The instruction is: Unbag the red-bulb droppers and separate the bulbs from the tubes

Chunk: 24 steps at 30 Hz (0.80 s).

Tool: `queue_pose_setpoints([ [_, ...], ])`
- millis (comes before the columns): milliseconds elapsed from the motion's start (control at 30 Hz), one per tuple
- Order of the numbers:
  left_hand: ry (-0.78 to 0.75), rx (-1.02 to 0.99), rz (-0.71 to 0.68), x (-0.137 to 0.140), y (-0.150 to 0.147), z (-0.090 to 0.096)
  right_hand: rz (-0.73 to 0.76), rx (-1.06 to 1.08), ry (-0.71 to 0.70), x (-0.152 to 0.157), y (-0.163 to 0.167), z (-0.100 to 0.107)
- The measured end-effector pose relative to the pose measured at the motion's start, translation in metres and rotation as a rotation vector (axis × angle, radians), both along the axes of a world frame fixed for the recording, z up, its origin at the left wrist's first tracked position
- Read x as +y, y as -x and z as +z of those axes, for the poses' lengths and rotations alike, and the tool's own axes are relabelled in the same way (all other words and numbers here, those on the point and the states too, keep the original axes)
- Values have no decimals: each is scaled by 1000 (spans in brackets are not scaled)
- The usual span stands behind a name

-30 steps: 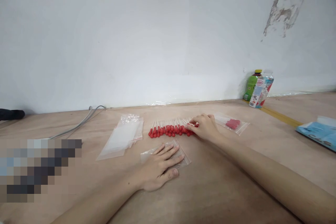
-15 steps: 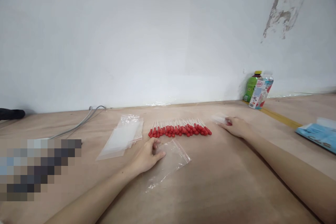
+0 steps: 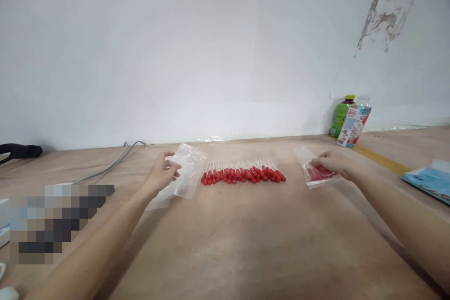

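Note:
My left hand (image 3: 163, 173) is over a stack of clear plastic bags (image 3: 181, 187), its fingers bent but apart. A glossy clear bag (image 3: 191, 154) lies uppermost beside the fingertips; whether they touch it is hard to see. At the right, my right hand (image 3: 332, 163) grips the edge of a clear zip bag (image 3: 309, 180) that has several red-headed sticks (image 3: 319, 173) inside. Between the hands, a row of pale sticks with red heads (image 3: 242, 175) lies on the wooden table, heads towards me.
Two bottles, one green (image 3: 339, 119) and one clear with a printed label (image 3: 353, 126), stand near the wall at the right. A blue packet (image 3: 427, 183) lies at the right edge. A grey cable (image 3: 112, 166) and a black object (image 3: 23, 151) are at the left.
My left hand has moved from the middle to the bag stack, and the clear bag is gone from the middle. My right hand has shifted slightly right; its bag now shows more red heads.

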<state>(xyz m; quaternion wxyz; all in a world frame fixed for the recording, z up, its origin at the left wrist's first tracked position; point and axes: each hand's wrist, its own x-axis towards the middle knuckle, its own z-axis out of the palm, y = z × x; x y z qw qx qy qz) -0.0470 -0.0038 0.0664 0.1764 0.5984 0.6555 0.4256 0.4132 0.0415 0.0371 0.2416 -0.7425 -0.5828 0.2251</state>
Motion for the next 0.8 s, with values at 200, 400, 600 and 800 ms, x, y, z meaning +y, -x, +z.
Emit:
queue_pose_setpoints([
  [200, -114, 194, 192, 14, 40, -16, 274, 622, -1, -54, 54, 28],
  [400, -380, 378, -15, -8, -21, -25, 512, 793, 60, -106, 137, -5],
  [600, -247, 353, -825, -75, -91, -34, 424, 658, -54, -116, 160, -34],
  [800, -7, 364, -1089, -73, -85, -39, 519, -10, -452, -94, 126, -28],
])
